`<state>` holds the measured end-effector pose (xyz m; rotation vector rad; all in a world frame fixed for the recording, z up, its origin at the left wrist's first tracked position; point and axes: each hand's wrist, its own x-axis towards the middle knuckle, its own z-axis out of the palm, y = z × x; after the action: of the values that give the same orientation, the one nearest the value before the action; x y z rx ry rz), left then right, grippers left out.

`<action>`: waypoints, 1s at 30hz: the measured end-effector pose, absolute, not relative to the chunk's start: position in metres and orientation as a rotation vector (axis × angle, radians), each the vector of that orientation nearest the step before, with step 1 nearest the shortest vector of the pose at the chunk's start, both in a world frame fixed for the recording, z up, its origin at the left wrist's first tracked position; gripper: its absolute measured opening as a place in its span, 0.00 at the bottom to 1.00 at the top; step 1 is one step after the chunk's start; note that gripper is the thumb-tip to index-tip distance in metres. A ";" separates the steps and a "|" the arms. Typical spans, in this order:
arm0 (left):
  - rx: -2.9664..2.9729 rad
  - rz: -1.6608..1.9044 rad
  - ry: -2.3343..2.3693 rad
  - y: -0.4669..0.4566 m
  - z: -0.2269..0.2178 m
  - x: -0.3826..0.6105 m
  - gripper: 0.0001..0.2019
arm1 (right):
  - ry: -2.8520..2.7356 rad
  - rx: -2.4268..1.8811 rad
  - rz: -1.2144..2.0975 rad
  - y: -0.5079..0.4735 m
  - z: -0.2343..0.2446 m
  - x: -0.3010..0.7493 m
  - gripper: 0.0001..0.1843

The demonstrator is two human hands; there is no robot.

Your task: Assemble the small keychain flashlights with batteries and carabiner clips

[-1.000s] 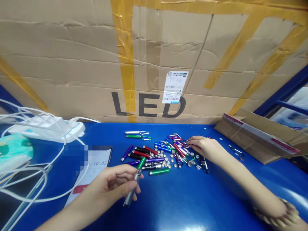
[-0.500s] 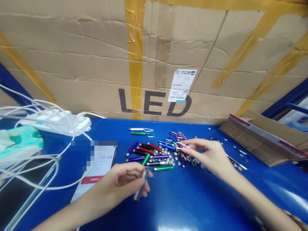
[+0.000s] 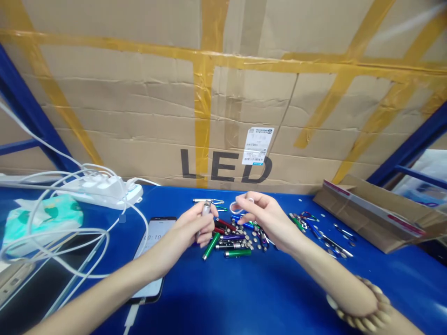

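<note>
My left hand [image 3: 196, 226] grips a small silver flashlight tube [image 3: 204, 210], held upright above the blue table [image 3: 251, 293]. My right hand [image 3: 262, 215] is raised beside it, pinching a small silver part [image 3: 237, 206] between thumb and fingers, a few centimetres from the tube's top. Below both hands lies a pile of small coloured flashlight tubes [image 3: 228, 239] in green, red, purple, blue and black, mixed with several button cells. Carabiner clips [image 3: 316, 228] lie scattered to the right of the pile.
A phone [image 3: 153, 246] lies on the table under my left forearm. A white power strip [image 3: 104, 191] with looping white cables and a teal packet [image 3: 42, 218] sit at the left. A large taped cardboard box marked LED [image 3: 223, 116] stands behind; a flat carton [image 3: 377, 211] lies at right.
My left hand lifted the silver tube up and forward. My right hand left the pile with a small part and came up next to the tube. The camera tilted upward.
</note>
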<state>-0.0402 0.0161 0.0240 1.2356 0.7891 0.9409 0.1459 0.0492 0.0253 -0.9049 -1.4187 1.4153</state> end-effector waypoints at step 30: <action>1.379 1.299 0.914 0.000 0.036 -0.020 0.19 | -1.550 -0.897 1.642 0.019 0.039 0.157 0.12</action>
<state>-0.0201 0.0001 0.0357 1.3787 0.9137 1.2989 0.1568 0.0192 0.0391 -0.8974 -1.5498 1.6416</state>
